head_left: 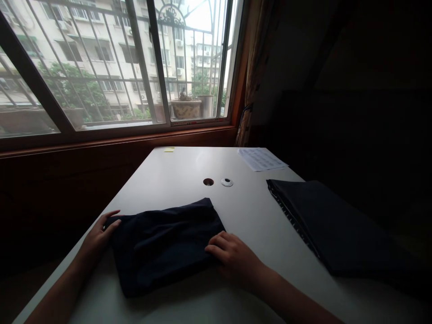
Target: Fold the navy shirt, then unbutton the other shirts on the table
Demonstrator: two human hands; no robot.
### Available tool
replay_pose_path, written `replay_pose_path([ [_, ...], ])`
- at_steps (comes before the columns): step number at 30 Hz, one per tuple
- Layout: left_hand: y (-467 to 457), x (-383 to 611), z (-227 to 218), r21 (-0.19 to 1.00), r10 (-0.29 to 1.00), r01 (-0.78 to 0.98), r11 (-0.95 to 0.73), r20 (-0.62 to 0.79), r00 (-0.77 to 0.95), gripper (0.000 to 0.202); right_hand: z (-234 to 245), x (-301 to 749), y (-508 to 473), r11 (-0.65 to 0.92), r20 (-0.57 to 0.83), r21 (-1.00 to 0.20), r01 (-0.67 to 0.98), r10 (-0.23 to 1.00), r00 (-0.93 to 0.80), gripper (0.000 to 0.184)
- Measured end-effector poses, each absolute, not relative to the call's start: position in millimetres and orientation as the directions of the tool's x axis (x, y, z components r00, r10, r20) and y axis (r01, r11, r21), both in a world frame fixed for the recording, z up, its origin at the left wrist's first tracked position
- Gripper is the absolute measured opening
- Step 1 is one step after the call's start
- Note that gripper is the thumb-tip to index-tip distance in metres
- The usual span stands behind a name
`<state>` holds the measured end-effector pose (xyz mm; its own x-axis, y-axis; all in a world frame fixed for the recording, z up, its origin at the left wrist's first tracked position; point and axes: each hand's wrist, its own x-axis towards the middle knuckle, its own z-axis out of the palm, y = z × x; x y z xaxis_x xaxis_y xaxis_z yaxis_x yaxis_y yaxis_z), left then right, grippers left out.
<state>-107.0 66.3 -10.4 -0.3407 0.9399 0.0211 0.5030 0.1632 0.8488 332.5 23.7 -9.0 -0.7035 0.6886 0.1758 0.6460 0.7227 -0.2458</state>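
A dark navy piece of folded cloth (168, 247) lies on the white table (189, 171) in front of me, with a few creases across its top. My left hand (103, 229) grips its far left corner, thumb on top and fingers at the far edge. At the right edge of the cloth, my right hand (226, 249) has its fingers curled over the border, thumb pressed near the fingertips. The undersides of the fingers are hidden. Whether the cloth is a garment is too dark to tell.
A larger dark folded cloth (324, 225) with a white-marked edge lies at the table's right side. Printed papers (261, 159) and a yellow sticky note (169, 149) lie at the far end. A round hole (208, 182) and a white cap (227, 182) are mid-table. A barred window stands beyond.
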Motion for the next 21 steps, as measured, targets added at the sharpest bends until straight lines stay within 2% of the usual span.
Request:
replay_pose_path([
  [6,69,-111,-16,0.851,0.949,0.509,0.132,0.041,-0.313,0.068,-5,346,25,0.748,0.193,-0.23,0.623,0.662,-0.724,0.02],
  [10,68,-111,-15,0.833,0.948,0.537,0.133,0.05,-0.313,0.068,4,328,24,0.782,0.216,-0.25,0.571,0.62,-0.754,0.033],
  [14,66,-111,-14,0.804,0.944,0.575,0.153,0.053,-0.326,0.067,13,282,23,0.866,0.257,-0.154,0.476,0.5,-0.827,0.036],
  [21,67,-114,-18,0.809,0.946,0.573,0.131,0.07,-0.315,0.065,10,203,22,0.929,0.309,0.038,0.369,0.34,-0.888,0.02],
])
